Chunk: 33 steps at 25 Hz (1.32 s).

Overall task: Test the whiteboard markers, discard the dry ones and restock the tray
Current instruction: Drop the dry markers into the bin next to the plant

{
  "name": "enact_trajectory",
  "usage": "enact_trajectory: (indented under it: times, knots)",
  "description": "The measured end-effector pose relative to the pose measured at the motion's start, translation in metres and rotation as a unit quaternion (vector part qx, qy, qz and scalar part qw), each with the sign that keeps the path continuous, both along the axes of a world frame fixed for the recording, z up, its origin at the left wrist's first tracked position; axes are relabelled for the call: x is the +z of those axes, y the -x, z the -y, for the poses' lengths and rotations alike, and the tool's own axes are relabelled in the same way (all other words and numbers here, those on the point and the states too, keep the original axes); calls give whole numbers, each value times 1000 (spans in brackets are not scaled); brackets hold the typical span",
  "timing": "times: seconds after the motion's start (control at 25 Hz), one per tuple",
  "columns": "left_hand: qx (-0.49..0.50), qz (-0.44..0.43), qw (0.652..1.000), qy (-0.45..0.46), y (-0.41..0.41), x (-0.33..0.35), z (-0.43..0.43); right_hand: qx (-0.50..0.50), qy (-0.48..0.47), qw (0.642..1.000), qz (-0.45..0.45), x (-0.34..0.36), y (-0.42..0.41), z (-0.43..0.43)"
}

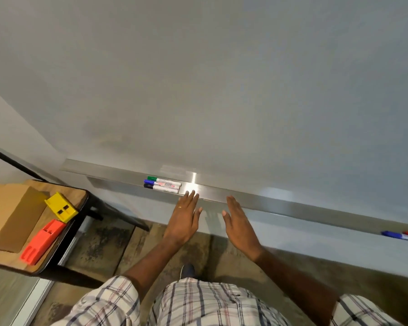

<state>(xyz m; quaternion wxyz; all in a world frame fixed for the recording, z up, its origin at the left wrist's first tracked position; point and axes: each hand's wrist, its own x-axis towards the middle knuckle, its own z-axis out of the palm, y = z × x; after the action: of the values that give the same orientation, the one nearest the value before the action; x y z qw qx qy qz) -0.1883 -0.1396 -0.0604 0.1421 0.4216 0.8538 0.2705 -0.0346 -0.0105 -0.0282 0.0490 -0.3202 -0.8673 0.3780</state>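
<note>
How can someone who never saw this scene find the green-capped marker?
Find the metal tray under the whiteboard. Three markers lie side by side there, beside the left hand. The green-capped marker lies nearest the board; the others have blue and dark caps.

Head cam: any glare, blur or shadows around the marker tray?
Head view: glare streak on the tray just right of the three markers, labels blurred; head view's right edge is soft, smearing the far markers; left hand and right hand cast faint shadows under the tray.
</note>
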Motion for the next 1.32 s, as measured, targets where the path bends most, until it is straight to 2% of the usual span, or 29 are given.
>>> enact_trajectory:
  times: [0.24, 0.44, 0.68, 0.92, 1.0, 1.12, 1.24, 1.32]
  knots:
    - [-120, -12, 993, 11, -126, 2, -51, -82, -82, 993, 31, 11, -143, -22]
    - [-286, -38, 957, 32, -222, 10, -102, -180, -116, 973, 85, 20, -256, -41]
    - [-406, 54, 911, 52, -319, 35, -156, -272, -117, 942, 156, 29, -348, -65]
    - [-464, 138, 875, 18, -388, 43, -239, -335, -115, 926, 130, 18, -408, -111]
    - [-482, 128, 867, -8, -406, 40, -270, -342, -121, 923, 133, 13, -424, -136]
    - [-498, 126, 858, 17, -422, 27, -322, -339, -120, 922, 144, 9, -441, -179]
    - [-441, 53, 895, 54, -423, 15, -367, -313, -110, 929, 166, 6, -450, -223]
    - [-440, -26, 897, 43, -419, 1, -392, -300, -100, 934, 168, 5, -451, -250]
